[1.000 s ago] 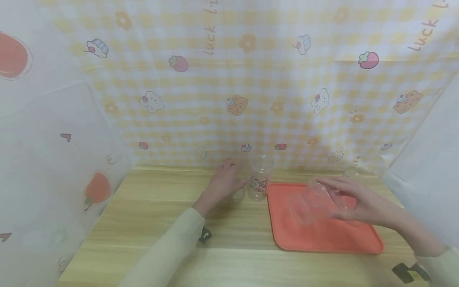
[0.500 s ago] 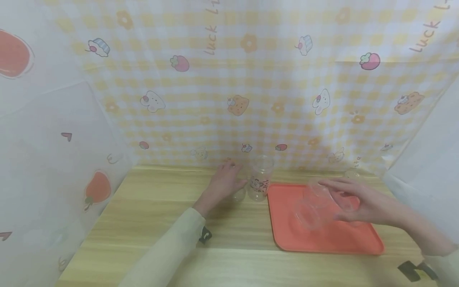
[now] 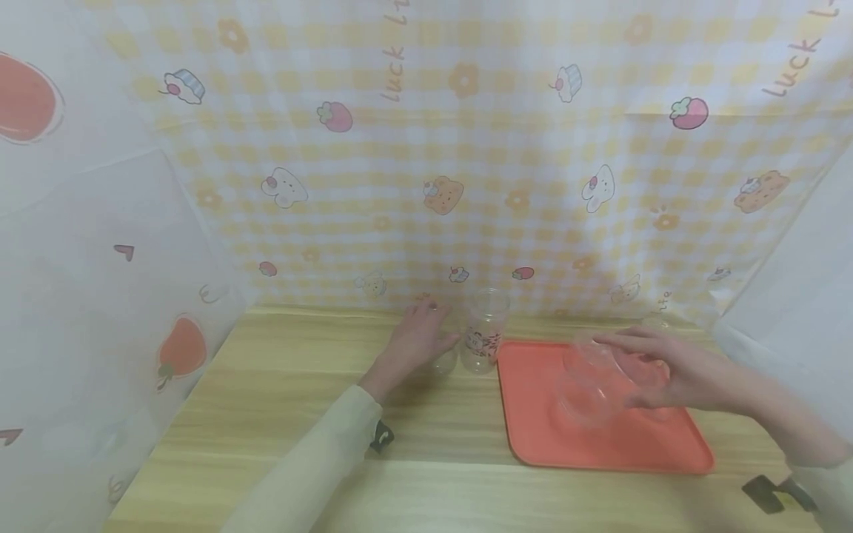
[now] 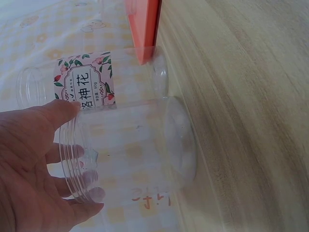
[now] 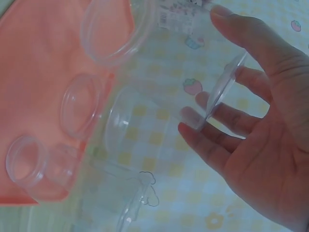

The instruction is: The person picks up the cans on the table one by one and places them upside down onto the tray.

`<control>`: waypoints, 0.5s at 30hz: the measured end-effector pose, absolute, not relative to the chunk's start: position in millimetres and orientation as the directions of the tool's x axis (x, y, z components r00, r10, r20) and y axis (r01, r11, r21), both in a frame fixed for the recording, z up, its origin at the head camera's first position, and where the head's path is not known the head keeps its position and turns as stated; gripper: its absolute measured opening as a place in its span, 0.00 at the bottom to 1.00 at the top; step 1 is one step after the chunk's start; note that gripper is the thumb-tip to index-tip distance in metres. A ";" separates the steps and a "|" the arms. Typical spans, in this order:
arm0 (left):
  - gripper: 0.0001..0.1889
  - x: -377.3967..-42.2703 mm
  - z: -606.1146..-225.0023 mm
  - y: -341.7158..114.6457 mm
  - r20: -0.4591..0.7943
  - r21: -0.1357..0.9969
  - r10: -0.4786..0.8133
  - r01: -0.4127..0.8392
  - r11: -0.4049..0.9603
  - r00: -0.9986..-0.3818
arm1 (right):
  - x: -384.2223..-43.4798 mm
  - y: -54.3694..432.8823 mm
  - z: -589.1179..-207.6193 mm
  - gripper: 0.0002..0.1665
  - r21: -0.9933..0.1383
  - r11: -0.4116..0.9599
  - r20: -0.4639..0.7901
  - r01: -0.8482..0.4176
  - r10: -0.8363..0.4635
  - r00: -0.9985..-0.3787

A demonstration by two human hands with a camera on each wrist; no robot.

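My left hand (image 3: 418, 337) grips the neck of a clear plastic jar (image 4: 140, 145) that stands upright on the table. In the left wrist view, the thumb and fingers curl round its threaded rim. Close beside it stands a taller clear jar (image 4: 84, 82) with a floral label. Above the red tray, my right hand (image 3: 680, 374) holds another clear plastic jar (image 5: 224, 89) by its base end. This jar is tilted, its open end turned left and downward in the head view. Overlapping see-through walls partly hide its outline.
The shallow red tray (image 3: 613, 444) lies right of the labelled jar. More clear containers (image 5: 26, 162) show on or near it in the right wrist view. A faint clear container (image 3: 656, 322) stands behind the right hand. A patterned cloth (image 3: 426, 148) borders the table's back.
My right hand has shifted slightly right, and the open end of its jar has swung right and a little downward. The left hand and the two jars by it have stayed put.
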State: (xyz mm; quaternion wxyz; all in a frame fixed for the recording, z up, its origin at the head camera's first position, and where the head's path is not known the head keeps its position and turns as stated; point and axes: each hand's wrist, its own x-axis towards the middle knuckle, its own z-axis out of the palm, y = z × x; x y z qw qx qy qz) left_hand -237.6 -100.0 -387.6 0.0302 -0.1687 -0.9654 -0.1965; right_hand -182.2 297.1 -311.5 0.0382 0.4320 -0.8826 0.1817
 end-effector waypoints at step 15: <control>0.35 -238.7 -390.0 -100.7 0.126 0.374 0.309 0.334 0.865 -0.943 | -185.0 302.6 -312.9 0.48 -0.220 0.565 0.200 -0.795 -0.772 -0.603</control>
